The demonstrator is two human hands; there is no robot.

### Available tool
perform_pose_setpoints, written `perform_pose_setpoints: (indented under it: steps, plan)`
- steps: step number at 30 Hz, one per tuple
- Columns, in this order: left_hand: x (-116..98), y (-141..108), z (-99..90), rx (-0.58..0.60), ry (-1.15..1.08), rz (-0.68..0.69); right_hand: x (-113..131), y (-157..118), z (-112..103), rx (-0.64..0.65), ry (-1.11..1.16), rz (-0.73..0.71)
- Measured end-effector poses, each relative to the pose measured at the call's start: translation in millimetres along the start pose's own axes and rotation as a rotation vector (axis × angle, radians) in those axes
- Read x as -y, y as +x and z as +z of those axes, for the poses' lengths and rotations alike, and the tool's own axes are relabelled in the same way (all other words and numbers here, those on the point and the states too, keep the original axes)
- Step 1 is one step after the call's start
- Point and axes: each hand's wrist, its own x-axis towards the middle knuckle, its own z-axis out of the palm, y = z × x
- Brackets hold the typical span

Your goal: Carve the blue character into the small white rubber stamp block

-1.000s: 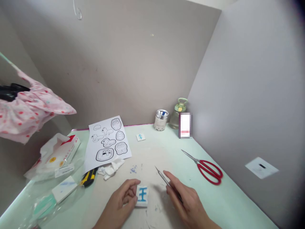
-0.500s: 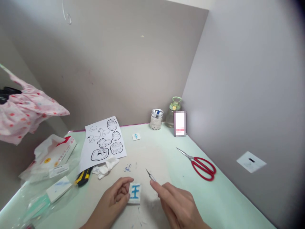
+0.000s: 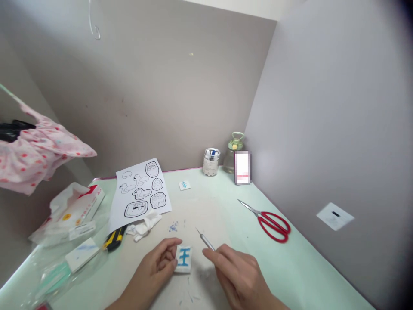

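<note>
Low in the middle of the head view, a small white eraser-like block [image 3: 188, 266] carries a raised-looking blue character on its top. My left hand [image 3: 153, 271] is closed at the block's left edge, thumb and fingers against it. A slim silver craft knife [image 3: 207, 242] is gripped in my right hand [image 3: 240, 273], its thin blade pointing up and left, apart from the block. Blue crumbs [image 3: 173, 226] lie beyond the block, and thin shavings [image 3: 190, 295] lie just in front of it.
Red-handled scissors [image 3: 272, 224] lie at right. A printed sheet [image 3: 145, 185], crumpled tissue [image 3: 143, 226], yellow-black cutter [image 3: 114, 239] and plastic packaging [image 3: 69, 211] are at left. Behind stand a jar [image 3: 211, 162], a bottle [image 3: 229, 157] and a phone-like screen [image 3: 242, 168]. A marked white piece [image 3: 184, 185] lies farther back.
My right hand has shifted its hold, and more of the knife's handle shows. My left hand stays on the block. The whole view has turned slightly.
</note>
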Motion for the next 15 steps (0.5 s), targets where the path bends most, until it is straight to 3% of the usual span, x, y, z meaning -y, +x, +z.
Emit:
perform_pose_setpoints:
  steps: [15]
  plan:
    - [-6.6,-2.7,2.1,-0.022,-0.01,0.06,7.7,2.4,-1.1,-0.015,0.014,-0.028]
